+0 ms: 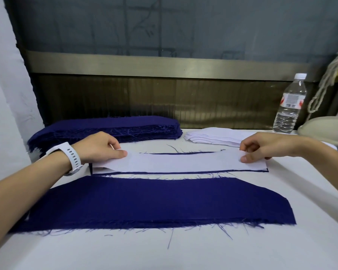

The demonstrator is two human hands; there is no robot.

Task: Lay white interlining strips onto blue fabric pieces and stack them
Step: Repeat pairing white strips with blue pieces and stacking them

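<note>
The white interlining strip (178, 161) lies with its long axis running left to right across the table (183, 252), its ends pointing to either side. It rests on 1 blue fabric piece (183, 172) of the same orientation, which shows only as a thin dark border along the strip's near and far edges. The left hand (100, 147) pinches the strip's left end, thumb flat on top and the other fingers curled above it; the forearm comes in from the lower left and wears a white watch (71, 156). The right hand (261, 147) pinches the right end the same way, thumb pressed on top, its forearm entering from the right. A 2nd, nearer blue piece (154, 201) lies parallel, just in front. Behind the left hand sits a stack of blue pieces (109, 127), beside it a pile of white strips (215, 137); a water bottle (289, 106) stands far right
</note>
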